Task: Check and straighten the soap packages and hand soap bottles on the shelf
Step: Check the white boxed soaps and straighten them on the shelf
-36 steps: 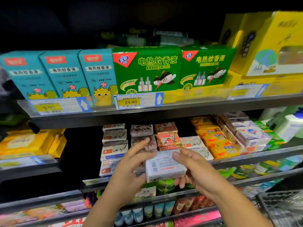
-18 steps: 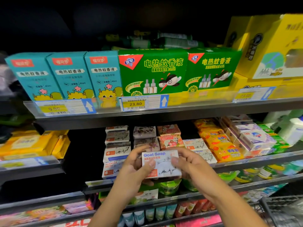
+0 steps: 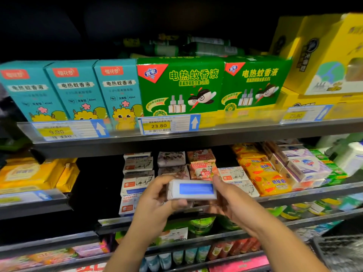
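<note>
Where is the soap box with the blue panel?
In the head view, low and centre, the soap box is held between the left hand and right hand, in front of the stacked soap packages.

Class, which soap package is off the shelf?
The white blue-panelled package, gripped by the left hand and right hand; the others lie on the shelf.

Upper shelf [image 3: 216, 135]: the green boxes [image 3: 180, 85] both say 电热蚊香液 in yellow, and the left one adds 0.6% underneath. The teal boxes [image 3: 119, 89] further left carry the same 电热蚊香液 plus 45ml. On that shelf's rail, the left price tag [image 3: 57, 131] reads 9.90 and the middle price tag [image 3: 159, 126] reads 23.80. The right price tag [image 3: 302, 114] is too blurry. Lower shelf [image 3: 314, 190]: the white packs [image 3: 241, 185] say Goat Soap, and the yellow packs [image 3: 275, 182] to their right say 硫磺皂. I can't read the blue-panel pack [image 3: 193, 189] I'm holding.
</note>
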Available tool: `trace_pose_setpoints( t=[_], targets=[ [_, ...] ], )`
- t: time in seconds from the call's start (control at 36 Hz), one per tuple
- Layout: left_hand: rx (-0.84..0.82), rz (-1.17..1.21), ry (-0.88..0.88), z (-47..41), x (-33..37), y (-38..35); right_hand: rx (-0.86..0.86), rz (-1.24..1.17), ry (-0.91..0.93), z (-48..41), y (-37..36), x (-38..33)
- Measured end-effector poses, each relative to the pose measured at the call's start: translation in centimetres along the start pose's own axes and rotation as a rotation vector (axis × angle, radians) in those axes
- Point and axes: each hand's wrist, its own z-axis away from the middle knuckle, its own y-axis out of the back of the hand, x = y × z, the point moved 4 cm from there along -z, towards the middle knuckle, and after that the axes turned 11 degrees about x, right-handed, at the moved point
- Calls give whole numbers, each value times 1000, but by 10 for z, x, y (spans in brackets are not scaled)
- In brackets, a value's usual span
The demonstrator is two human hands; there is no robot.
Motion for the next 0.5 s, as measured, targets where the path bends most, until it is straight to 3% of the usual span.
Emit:
trace_pose_setpoints(
  t=[0.14, 0.28, 0.39, 0.5],
  targets=[
    [98, 85, 85, -2, 4, -4, -8, 105, 187, -7, 4, 1],
    [82, 40, 32, -5, 8, -11, 39, 285, 322, -16, 2, 3],
    [2, -142, 12, -6, 17, -25, 24, 270, 356, -18, -11, 12],
    [-58, -386, -129, -7, 17, -29, 40, 254, 357, -22, -11, 27]
  ],
)
